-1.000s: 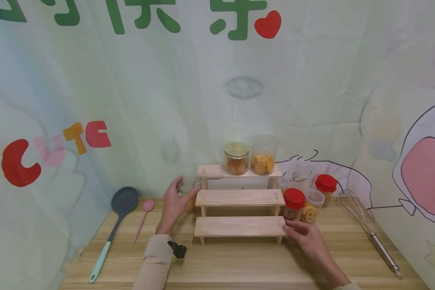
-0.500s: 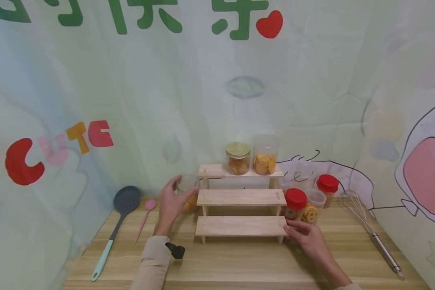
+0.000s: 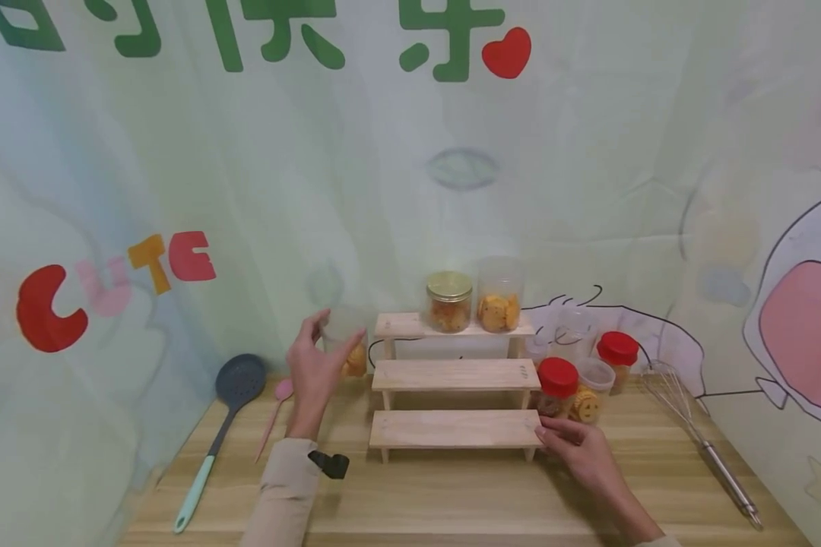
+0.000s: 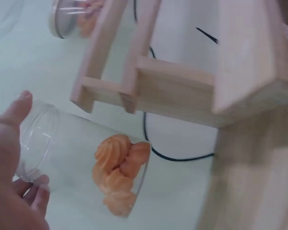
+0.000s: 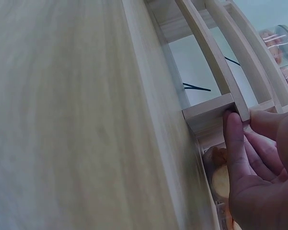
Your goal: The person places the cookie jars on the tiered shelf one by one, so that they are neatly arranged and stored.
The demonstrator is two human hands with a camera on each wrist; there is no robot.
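Note:
My left hand grips a lidless clear jar near its mouth, thumb on one side and fingers on the other. Swirled orange-brown cookies lie at the bottom of that jar. It is raised above the table, just left of the three-step wooden shelf. With thumb and fingers, my right hand pinches the right end of the shelf's lowest step, as the right wrist view also shows. On the top step stand a gold-lidded jar and an open jar of cookies.
Right of the shelf cluster red-lidded jars, an open tub with smiley cookies and a tall clear jar. A whisk lies at far right. At left lie a skimmer and a pink spoon.
My left hand has lifted the jar of cookies and carried it slightly left, away from the shelf. My right hand stays on the lowest step.

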